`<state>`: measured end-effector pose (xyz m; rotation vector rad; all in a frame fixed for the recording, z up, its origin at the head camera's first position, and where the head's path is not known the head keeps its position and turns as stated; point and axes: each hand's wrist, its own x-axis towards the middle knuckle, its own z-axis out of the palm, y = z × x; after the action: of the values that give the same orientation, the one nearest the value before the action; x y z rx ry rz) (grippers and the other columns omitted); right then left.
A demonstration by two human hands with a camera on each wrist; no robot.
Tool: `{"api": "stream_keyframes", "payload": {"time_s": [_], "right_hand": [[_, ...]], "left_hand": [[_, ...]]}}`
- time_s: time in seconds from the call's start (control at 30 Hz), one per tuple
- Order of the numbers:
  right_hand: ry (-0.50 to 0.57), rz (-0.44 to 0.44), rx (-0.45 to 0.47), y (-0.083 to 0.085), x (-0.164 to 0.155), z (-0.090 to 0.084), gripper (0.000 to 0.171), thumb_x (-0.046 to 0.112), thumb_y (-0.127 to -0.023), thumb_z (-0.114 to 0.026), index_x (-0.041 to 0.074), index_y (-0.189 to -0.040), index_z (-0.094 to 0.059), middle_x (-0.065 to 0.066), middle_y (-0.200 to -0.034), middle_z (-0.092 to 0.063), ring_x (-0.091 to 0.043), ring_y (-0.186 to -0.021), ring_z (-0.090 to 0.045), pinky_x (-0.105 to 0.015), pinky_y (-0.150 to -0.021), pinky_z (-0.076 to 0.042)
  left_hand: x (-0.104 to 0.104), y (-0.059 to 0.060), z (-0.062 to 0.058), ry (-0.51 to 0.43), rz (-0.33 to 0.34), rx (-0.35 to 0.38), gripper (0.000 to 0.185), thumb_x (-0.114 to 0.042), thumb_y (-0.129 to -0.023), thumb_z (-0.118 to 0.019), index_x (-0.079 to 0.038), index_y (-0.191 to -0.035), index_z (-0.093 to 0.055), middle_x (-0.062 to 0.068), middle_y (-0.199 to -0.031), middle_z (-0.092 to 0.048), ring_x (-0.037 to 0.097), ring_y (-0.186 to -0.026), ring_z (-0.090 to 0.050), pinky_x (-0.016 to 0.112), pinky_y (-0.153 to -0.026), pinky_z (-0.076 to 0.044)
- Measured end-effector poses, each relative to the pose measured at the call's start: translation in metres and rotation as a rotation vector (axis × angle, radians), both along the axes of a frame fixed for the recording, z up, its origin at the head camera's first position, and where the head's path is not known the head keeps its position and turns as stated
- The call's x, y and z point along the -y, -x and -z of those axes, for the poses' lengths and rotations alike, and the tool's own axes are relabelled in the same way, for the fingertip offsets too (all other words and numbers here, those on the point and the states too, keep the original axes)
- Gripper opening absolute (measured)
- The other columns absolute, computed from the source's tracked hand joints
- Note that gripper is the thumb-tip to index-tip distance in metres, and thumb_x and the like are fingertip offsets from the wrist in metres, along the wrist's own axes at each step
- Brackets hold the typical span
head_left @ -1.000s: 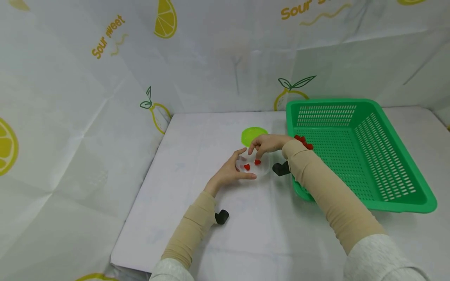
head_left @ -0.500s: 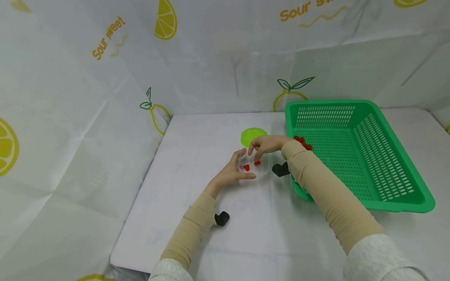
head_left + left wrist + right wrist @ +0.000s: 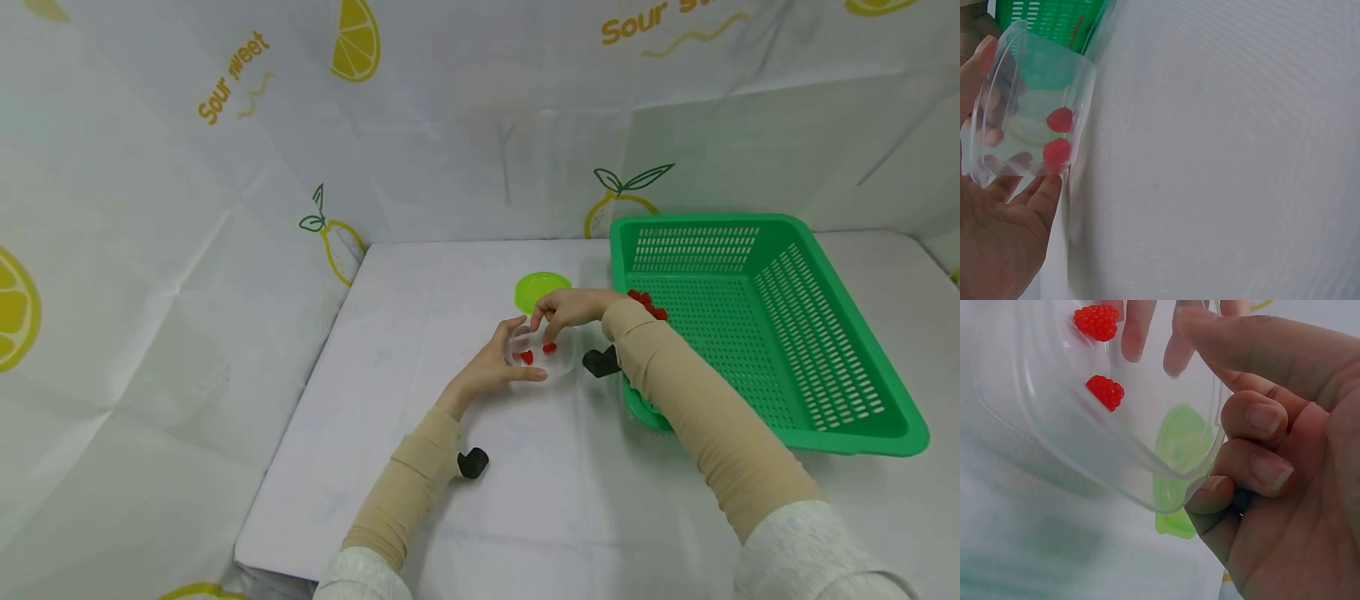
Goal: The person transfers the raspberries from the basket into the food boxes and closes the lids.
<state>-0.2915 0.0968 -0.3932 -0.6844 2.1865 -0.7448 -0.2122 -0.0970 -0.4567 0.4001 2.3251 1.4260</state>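
A clear plastic container (image 3: 564,360) holds two red raspberries (image 3: 1105,392); the second raspberry (image 3: 1060,119) shows through its wall in the left wrist view. My left hand (image 3: 487,367) grips the container from the left, its thumb along the near side and its fingers round the far left side. From the right, my right hand (image 3: 572,307) reaches over the far rim. Its thumb crosses over the container, and the other fingers (image 3: 1264,472) curl at the rim. A bright green lid (image 3: 540,287) lies on the table just behind the container.
To the right stands a large green slotted basket (image 3: 750,218). Several red raspberries (image 3: 648,303) show near its left wall, partly hidden by my right forearm. White patterned sheeting (image 3: 465,125) rises behind the table (image 3: 405,333); more hangs on its left.
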Motion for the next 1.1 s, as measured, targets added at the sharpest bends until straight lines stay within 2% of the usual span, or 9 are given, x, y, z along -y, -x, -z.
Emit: {"api": "stream_keyframes", "payload": {"time_s": [0.3,0.6,0.87,1.1], "right_hand": [[-0.026,-0.024,-0.049,-0.001,-0.002,-0.006,0.033,0.016,-0.08,-0.065,0.001,-0.11,-0.059,0.002,-0.067,-0.042,-0.012,-0.063,-0.036,-0.024,-0.06,-0.03],[0.031,-0.013,-0.091,-0.001,-0.007,-0.022,0.031,0.017,-0.084,-0.064,0.003,-0.111,-0.06,0.002,-0.067,-0.044,-0.014,-0.063,-0.039,-0.025,-0.06,-0.033],[0.175,0.11,-0.118,-0.006,-0.027,-0.039,0.026,0.019,-0.085,-0.066,0.006,-0.108,-0.062,0.0,-0.063,-0.041,-0.013,-0.058,-0.036,-0.027,-0.059,-0.034],[0.237,0.203,-0.097,-0.012,-0.052,-0.052,0.022,0.022,-0.087,-0.065,0.012,-0.106,-0.062,-0.001,-0.063,-0.04,-0.016,-0.063,-0.039,-0.031,-0.068,-0.038]], "left_hand": [[0.0,0.001,0.0,0.015,0.004,-0.016,0.097,-0.043,-0.068,-0.081,-0.039,-0.143,-0.019,-0.021,-0.142,-0.037,0.012,-0.128,-0.041,0.04,-0.101,-0.039],[0.0,0.001,-0.002,0.019,0.009,-0.007,0.095,-0.043,-0.069,-0.08,-0.037,-0.143,-0.019,-0.017,-0.144,-0.036,0.012,-0.132,-0.037,0.042,-0.105,-0.035],[-0.002,0.002,0.0,-0.01,0.029,-0.005,0.097,-0.038,-0.072,-0.079,-0.031,-0.146,-0.016,-0.014,-0.145,-0.036,0.012,-0.135,-0.037,0.044,-0.106,-0.035],[-0.001,0.001,0.0,-0.008,0.018,0.0,0.101,-0.039,-0.07,-0.08,-0.026,-0.147,-0.016,-0.013,-0.145,-0.036,0.012,-0.134,-0.037,0.043,-0.105,-0.037]]}}
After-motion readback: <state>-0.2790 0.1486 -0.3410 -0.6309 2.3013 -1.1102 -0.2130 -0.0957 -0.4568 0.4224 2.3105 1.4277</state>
